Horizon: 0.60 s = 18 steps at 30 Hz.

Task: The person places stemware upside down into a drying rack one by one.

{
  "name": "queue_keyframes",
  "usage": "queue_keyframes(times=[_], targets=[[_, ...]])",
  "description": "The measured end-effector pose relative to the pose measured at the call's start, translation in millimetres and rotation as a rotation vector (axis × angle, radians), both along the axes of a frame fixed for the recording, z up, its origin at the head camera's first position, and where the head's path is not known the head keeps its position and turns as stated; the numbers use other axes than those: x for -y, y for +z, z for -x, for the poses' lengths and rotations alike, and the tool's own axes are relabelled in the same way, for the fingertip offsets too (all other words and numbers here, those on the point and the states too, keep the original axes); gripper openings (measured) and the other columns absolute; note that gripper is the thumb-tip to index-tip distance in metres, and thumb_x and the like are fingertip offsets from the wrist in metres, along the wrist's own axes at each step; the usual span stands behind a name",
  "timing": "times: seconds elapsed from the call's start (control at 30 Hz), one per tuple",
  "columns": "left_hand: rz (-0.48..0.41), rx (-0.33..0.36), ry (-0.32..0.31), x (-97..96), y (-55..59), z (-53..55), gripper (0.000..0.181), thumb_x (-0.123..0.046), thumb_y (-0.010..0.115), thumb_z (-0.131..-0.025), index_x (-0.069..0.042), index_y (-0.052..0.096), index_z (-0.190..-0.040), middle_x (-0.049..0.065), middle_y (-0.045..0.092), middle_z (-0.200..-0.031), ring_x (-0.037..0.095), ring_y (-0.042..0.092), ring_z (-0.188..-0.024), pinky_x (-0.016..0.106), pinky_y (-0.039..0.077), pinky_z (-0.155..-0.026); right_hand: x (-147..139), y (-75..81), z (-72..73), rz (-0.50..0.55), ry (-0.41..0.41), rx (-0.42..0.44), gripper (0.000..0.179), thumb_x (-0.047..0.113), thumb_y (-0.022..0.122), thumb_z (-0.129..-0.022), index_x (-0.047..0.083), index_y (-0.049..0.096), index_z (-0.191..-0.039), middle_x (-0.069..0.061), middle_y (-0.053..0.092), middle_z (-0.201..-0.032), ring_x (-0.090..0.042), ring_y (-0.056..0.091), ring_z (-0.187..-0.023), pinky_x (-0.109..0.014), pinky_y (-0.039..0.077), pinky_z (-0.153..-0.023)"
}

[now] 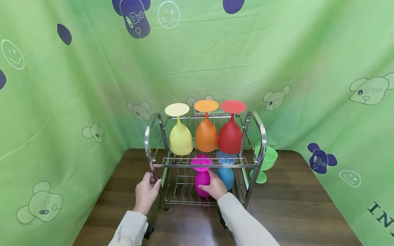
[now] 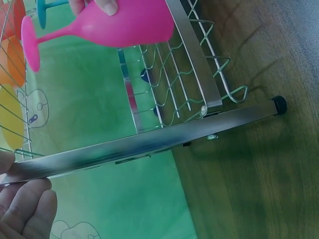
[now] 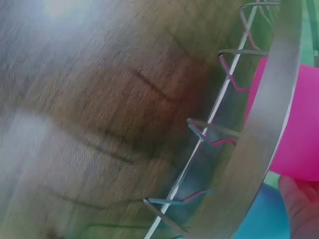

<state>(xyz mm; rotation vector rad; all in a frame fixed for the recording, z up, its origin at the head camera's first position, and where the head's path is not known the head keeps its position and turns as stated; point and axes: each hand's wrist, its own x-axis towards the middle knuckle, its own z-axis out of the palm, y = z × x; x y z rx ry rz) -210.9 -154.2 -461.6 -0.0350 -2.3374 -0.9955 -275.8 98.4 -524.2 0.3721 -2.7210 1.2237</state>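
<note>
A two-tier metal dish rack (image 1: pixel 206 166) stands on the table. My left hand (image 1: pixel 146 193) grips its left front post, with thumb and fingers on either side in the left wrist view. Inside the lower tier, my right hand (image 1: pixel 216 186) holds a pink goblet (image 1: pixel 201 182) by its bowl. That goblet is upside down, its round foot up under the upper shelf. Just right of it is an upside-down blue goblet (image 1: pixel 226 177), partly hidden by the right hand. The right wrist view shows the fingers (image 3: pixel 299 201) against the pink bowl, behind the rack's front bar.
Upside-down yellow (image 1: pixel 181 140), orange (image 1: pixel 206 136) and red goblets (image 1: pixel 230 138) line the upper tier. A green goblet (image 1: pixel 267 159) stands upright on the brown table (image 1: pixel 286 194), behind the rack's right side. Green printed cloth (image 1: pixel 197 61) hangs around the table.
</note>
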Motion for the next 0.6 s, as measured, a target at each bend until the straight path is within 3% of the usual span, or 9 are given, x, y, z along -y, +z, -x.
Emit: queue_keyframes(times=[0.3, 0.6], targets=[[-0.014, 0.022, 0.008, 2.3, 0.1, -1.2, 0.02, 0.0, 0.074, -0.077, -0.002, 0.056, -0.086, 0.012, 0.066, -0.074, 0.027, 0.068, -0.064, 0.039, 0.054, -0.058, 4, -1.0, 9.1, -0.018, 0.004, 0.038, 0.062, 0.018, 0.079, -0.078, -0.009, 0.048, -0.125, -0.022, 0.061, -0.107, -0.037, 0.061, -0.095, -0.049, 0.051, -0.083], [-0.018, 0.027, -0.021, -0.2, -0.1, -0.1, 0.021, 0.001, 0.074, -0.076, -0.002, 0.056, -0.085, 0.012, 0.067, -0.075, 0.027, 0.068, -0.065, 0.037, 0.055, -0.059, 4, 7.2, 10.9, -0.003, -0.045, 0.119, 0.068, 0.018, 0.077, -0.079, -0.012, 0.044, -0.131, -0.026, 0.061, -0.111, -0.04, 0.06, -0.098, -0.05, 0.05, -0.085]])
